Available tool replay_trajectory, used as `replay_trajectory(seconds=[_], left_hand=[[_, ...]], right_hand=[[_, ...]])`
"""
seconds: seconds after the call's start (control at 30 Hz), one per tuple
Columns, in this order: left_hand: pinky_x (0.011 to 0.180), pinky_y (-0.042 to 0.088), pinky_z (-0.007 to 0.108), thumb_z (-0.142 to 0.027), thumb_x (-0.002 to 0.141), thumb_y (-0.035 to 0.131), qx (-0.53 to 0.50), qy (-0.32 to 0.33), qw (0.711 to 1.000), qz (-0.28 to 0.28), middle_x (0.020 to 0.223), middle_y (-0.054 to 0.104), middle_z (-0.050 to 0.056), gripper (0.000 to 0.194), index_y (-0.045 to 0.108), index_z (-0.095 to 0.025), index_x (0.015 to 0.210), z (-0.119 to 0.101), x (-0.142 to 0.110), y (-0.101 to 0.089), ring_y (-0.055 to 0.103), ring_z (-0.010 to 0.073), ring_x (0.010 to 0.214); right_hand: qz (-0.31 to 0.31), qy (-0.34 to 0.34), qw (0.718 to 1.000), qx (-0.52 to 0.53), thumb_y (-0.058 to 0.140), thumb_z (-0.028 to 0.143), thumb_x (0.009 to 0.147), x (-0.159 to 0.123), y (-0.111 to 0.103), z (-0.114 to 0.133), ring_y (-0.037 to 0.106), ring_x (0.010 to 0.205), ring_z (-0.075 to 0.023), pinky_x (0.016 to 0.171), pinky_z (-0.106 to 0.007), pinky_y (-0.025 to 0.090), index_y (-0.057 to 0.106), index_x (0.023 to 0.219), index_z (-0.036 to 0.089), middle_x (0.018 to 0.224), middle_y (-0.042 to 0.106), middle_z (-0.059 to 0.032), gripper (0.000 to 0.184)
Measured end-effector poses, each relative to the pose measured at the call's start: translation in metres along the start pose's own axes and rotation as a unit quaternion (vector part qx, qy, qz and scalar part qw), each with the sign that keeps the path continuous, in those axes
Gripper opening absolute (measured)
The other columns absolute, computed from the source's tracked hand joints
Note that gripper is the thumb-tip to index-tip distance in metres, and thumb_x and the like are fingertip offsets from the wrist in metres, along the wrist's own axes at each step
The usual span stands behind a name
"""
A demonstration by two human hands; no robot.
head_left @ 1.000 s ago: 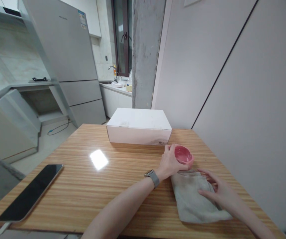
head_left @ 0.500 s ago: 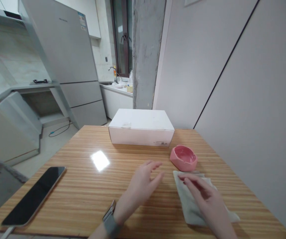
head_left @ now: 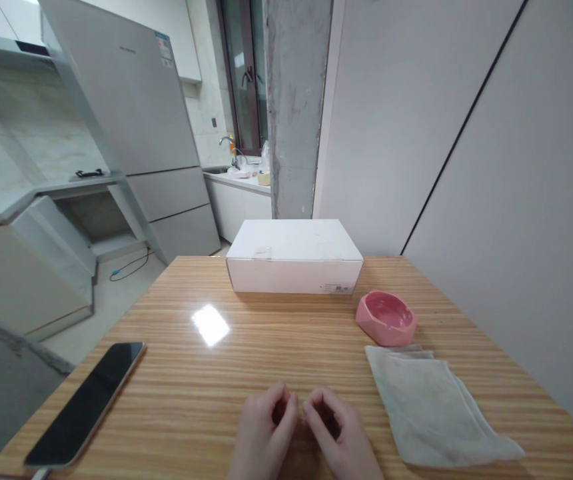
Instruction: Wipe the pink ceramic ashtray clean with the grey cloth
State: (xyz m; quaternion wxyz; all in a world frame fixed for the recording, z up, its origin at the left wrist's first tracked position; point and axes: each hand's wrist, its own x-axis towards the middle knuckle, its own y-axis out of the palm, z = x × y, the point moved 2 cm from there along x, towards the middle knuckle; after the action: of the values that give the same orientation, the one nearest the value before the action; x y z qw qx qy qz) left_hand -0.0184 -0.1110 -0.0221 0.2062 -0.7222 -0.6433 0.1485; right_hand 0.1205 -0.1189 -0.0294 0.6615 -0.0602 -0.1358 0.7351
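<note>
My left hand [head_left: 269, 427] and my right hand [head_left: 337, 430] rest side by side at the table's near edge, a small gap between them. Each has its fingers curled in to meet the thumb, and I see nothing held in either. To the right of my right hand lies a folded pale grey-green cloth [head_left: 434, 407], untouched. Just behind the cloth stands a pink faceted ashtray [head_left: 386, 320], upright, its hollow facing up.
A closed white box [head_left: 294, 260] sits at the back of the wood-grain table [head_left: 246, 333]. On the left lies a black-screened phone [head_left: 86, 403] with a white cable. A pale wall [head_left: 506, 220] runs along the right; a fridge [head_left: 131, 100] stands beyond.
My left hand let go of the ashtray and drew back to the near edge. My right hand left the cloth and moved left beside it. Ashtray and cloth now stand free.
</note>
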Motion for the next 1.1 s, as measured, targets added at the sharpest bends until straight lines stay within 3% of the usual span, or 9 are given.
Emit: replay_trajectory(seconds=[0.43, 1.1], left_hand=[[0.055, 0.029, 0.023, -0.038, 0.091, 0.043, 0.01, -0.003, 1.0, 0.003, 0.057, 0.05, -0.002, 0.035, 0.045, -0.019, 0.062, 0.0, -0.002, 0.001, 0.046, 0.0119, 0.056], [0.056, 0.029, 0.023, -0.036, 0.091, 0.044, 0.038, 0.016, 0.999, -0.002, 0.057, 0.051, -0.002, 0.034, 0.046, -0.019, 0.061, -0.004, -0.004, -0.001, 0.047, 0.0124, 0.056]], right_hand=[[0.045, -0.01, 0.998, -0.043, 0.046, 0.046, 0.093, 0.001, -0.002, 0.008, 0.058, 0.066, -0.0174, 0.062, -0.026, 0.043, 0.058, 0.075, 0.02, 0.07, 0.062, -0.001, 0.034], [0.035, -0.009, 0.998, -0.045, 0.046, 0.044, 0.094, -0.001, -0.003, 0.015, 0.059, 0.069, -0.0184, 0.066, -0.027, 0.044, 0.059, 0.076, 0.02, 0.074, 0.065, -0.002, 0.032]])
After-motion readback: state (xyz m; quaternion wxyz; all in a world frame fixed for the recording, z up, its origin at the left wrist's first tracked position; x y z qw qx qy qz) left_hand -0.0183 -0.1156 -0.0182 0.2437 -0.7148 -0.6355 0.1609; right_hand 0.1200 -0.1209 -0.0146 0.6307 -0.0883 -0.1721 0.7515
